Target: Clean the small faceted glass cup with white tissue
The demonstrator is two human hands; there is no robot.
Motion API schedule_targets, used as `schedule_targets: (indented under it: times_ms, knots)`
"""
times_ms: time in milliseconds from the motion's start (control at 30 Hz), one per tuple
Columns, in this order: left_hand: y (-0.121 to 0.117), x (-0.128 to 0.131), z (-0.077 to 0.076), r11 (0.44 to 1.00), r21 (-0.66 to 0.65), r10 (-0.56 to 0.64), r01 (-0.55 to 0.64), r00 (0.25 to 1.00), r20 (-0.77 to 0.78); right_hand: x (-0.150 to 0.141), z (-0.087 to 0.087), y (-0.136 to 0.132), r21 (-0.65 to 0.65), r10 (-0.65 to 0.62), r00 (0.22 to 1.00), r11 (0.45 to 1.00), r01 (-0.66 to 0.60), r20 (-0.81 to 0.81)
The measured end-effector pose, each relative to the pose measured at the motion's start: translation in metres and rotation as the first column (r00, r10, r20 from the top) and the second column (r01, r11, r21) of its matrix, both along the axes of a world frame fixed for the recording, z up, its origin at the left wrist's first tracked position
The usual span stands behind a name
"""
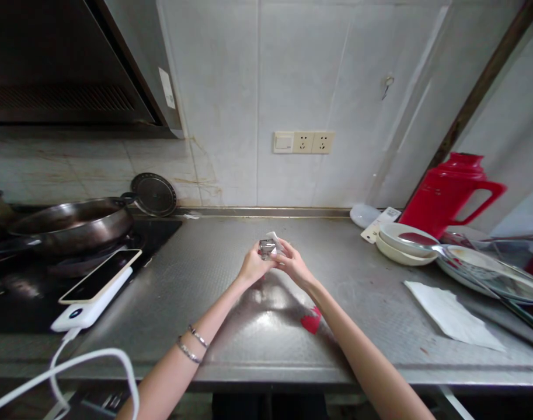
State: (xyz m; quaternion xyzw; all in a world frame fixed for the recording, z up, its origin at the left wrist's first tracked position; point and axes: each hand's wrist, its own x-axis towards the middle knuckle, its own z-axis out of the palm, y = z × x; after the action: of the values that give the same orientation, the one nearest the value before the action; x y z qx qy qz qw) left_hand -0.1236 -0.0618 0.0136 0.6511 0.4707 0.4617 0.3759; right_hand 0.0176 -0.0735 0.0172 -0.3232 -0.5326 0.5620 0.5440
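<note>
Above the middle of the steel counter [213, 303], my left hand [252, 266] and my right hand [295, 265] meet, with fingers closed round a small shiny silver, box-like thing [267, 249]. What exactly it is I cannot make out. A white scrap like tissue or paper [274, 238] sticks up at its right side, by the fingers of my right hand. Beneath my right forearm lies a small red piece [310, 320] with a jagged edge, flat on the counter. Two bracelets [193, 345] circle my left wrist.
To the left, a steel pan [73, 224] stands on the stove; a phone [102, 275] rests on a white power bank [91, 308] with a cable. On the right are a red thermos [445, 195], stacked bowls [401, 252], a plate [494, 271] and a white paper napkin [454, 315].
</note>
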Motion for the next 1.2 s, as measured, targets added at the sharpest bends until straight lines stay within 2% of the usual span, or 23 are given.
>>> schedule_targets:
  times_ms: [100,200,333,500,567,633,700,767,833,900,1067,1200]
  knots:
    - [0.002,-0.003,-0.002,0.993,-0.05,-0.109,0.111,0.993,0.038,0.0,0.004,-0.002,-0.036,-0.018,1.0,0.999,0.018,-0.006]
    - [0.006,-0.007,-0.006,0.973,-0.031,-0.227,0.228,0.973,0.04,0.001,0.007,-0.002,-0.078,-0.077,0.997,0.994,0.077,-0.006]
    - [0.01,-0.011,-0.013,0.98,0.117,-0.153,0.159,0.986,-0.058,0.001,0.011,-0.002,-0.167,-0.102,0.995,0.981,0.1,-0.007]
    - [0.012,-0.008,-0.016,0.945,0.297,-0.112,0.14,0.987,-0.111,0.001,0.009,-0.001,-0.199,-0.126,0.992,0.972,0.124,0.004]
    - [0.01,-0.006,-0.014,0.94,0.321,-0.089,0.12,0.99,-0.108,0.004,0.007,0.001,-0.218,-0.156,0.988,0.964,0.155,0.011]
    - [0.008,-0.004,-0.013,0.943,0.301,-0.116,0.142,0.988,-0.101,0.007,0.005,0.005,-0.222,-0.173,0.983,0.958,0.184,0.069]
    - [0.006,-0.004,-0.011,0.95,0.263,-0.154,0.17,0.985,-0.079,0.009,0.002,0.009,-0.17,-0.206,0.962,0.957,0.236,0.177]
    - [0.006,-0.004,-0.011,0.959,0.228,-0.163,0.17,0.985,-0.051,0.011,0.0,0.012,-0.019,-0.307,0.915,0.946,0.323,0.262]
    - [0.006,-0.004,-0.012,0.965,0.208,-0.157,0.161,0.987,-0.039,0.011,-0.001,0.014,0.168,-0.428,0.868,0.902,0.397,0.251]
    - [0.007,-0.004,-0.013,0.967,0.202,-0.15,0.154,0.988,-0.039,0.01,0.001,0.012,0.276,-0.474,0.86,0.866,0.417,0.189]
    - [0.005,-0.003,-0.011,0.97,0.188,-0.157,0.156,0.988,-0.013,0.008,0.007,0.002,0.326,-0.376,0.913,0.892,0.312,0.157]
    - [0.002,-0.001,-0.008,0.979,0.103,-0.185,0.178,0.98,0.067,0.008,0.007,-0.002,0.389,-0.399,0.901,0.867,0.31,0.172]
